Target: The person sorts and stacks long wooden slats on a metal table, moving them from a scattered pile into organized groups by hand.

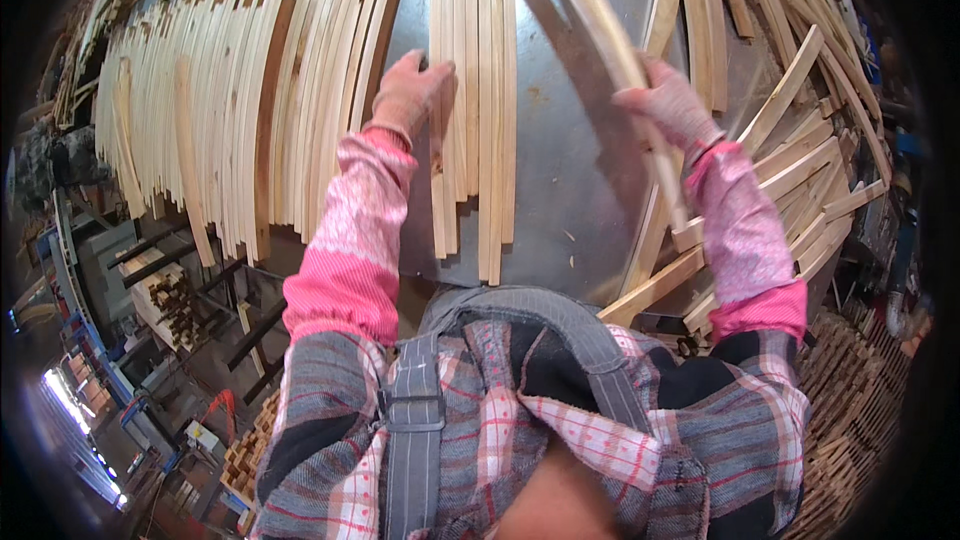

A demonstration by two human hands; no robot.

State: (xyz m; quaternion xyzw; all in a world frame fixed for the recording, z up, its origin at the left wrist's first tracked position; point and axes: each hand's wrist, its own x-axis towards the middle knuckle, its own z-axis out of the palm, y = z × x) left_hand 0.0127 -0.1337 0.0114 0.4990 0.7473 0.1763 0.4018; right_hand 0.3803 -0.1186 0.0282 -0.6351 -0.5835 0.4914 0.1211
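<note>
My right hand (670, 105) is wrapped round a long wooden strip (598, 20), lifted at a slant over the metal table (570, 180); motion blurs the strip a little. Gloved like the other, my left hand (412, 92) rests against the left edge of a small row of wooden strips (474, 90). Its fingers are bent and touch the outermost strip, but whether they grip it is hard to make out. The strips in this row lie side by side, their near ends uneven.
To the left, a wide row of upright-laid strips (220, 110) covers the table and overhangs its near edge. A loose heap of strips (800, 170) lies crisscrossed on the right. Stacked wood blocks (250, 455) stand lower down at the left, and more piled strips (860, 420) lie at the lower right.
</note>
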